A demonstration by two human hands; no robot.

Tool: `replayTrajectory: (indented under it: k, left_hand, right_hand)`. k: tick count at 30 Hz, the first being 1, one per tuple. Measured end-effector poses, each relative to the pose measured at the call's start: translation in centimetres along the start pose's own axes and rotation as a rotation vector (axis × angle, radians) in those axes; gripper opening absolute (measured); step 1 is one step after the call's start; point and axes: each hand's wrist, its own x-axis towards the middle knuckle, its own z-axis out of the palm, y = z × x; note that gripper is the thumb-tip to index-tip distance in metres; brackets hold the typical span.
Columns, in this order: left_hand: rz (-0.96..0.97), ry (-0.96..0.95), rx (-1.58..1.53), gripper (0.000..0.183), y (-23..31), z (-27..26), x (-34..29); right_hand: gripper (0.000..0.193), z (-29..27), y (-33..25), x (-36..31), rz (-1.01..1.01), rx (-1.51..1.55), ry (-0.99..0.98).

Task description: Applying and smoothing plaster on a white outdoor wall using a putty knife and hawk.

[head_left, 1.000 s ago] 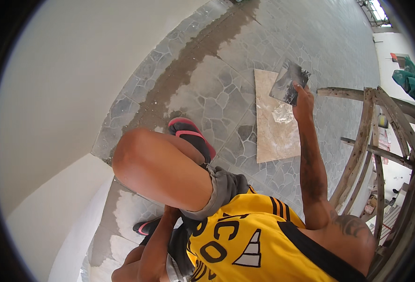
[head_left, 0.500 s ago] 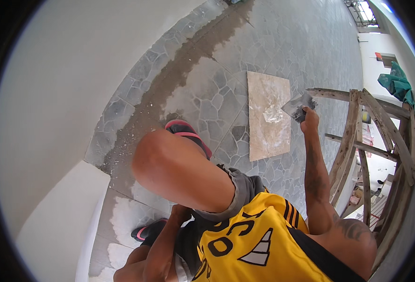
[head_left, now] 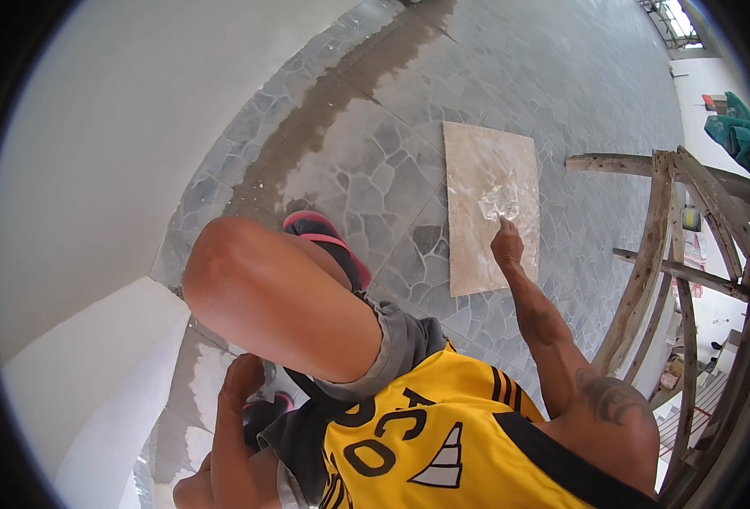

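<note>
My right hand (head_left: 507,246) is closed on a putty knife (head_left: 502,219) and reaches over a beige board (head_left: 477,263) lying on the floor. The wide blade is hard to make out against a patch of wet, whitish paste (head_left: 495,202) in the middle of the board. White smears cover the board around it. Low beside my bent leg, my left hand (head_left: 243,377) has its fingers curled. A greyish shape shows next to them, but what they hold, if anything, I cannot make out.
Grey stone-patterned tiles (head_left: 392,212) make up the floor, with a brown damp strip (head_left: 307,119) along the white wall (head_left: 154,119). A wooden frame (head_left: 646,246) stands to the right, a green cloth (head_left: 738,140) on it. My sandalled foot (head_left: 328,242) is left of the board.
My right hand has moved left and down with the putty knife, from beside the board to the paste on it. My left hand and raised knee have shifted left in the view.
</note>
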Motion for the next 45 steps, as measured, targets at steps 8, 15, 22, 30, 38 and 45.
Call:
replayTrajectory:
  k: [8, 15, 22, 30, 38, 45]
  left_hand:
    - [-0.29, 0.097, -0.07, 0.075, 5.9, -8.6, -6.4]
    - [-0.422, 0.344, -0.138, 0.077, 7.8, -11.0, -9.3]
    - [-0.23, 0.626, -0.27, 0.027, 8.8, -13.2, -11.2]
    - [-0.222, 0.974, -0.781, 0.027, 12.5, -15.9, -14.6]
    - [0.007, 1.346, -1.615, 0.046, 16.5, -16.0, -15.1]
    - [0.279, 1.118, -1.732, 0.031, 17.8, -16.0, -13.2]
  right_hand:
    - [0.049, 4.2, 2.9, 1.0, -0.171, 0.006, 0.103]
    - [0.049, 4.7, 2.3, 0.7, -0.137, 0.067, -0.024]
    - [0.052, 2.2, 2.5, 2.3, -0.205, 0.094, -0.269]
    - [0.031, 0.3, 3.2, 3.6, 0.037, 0.789, -0.544]
    - [0.044, -10.6, -6.8, 4.5, 0.071, 1.984, -0.601]
    - [0.047, -26.4, -22.5, 5.4, -0.329, 2.307, -0.769]
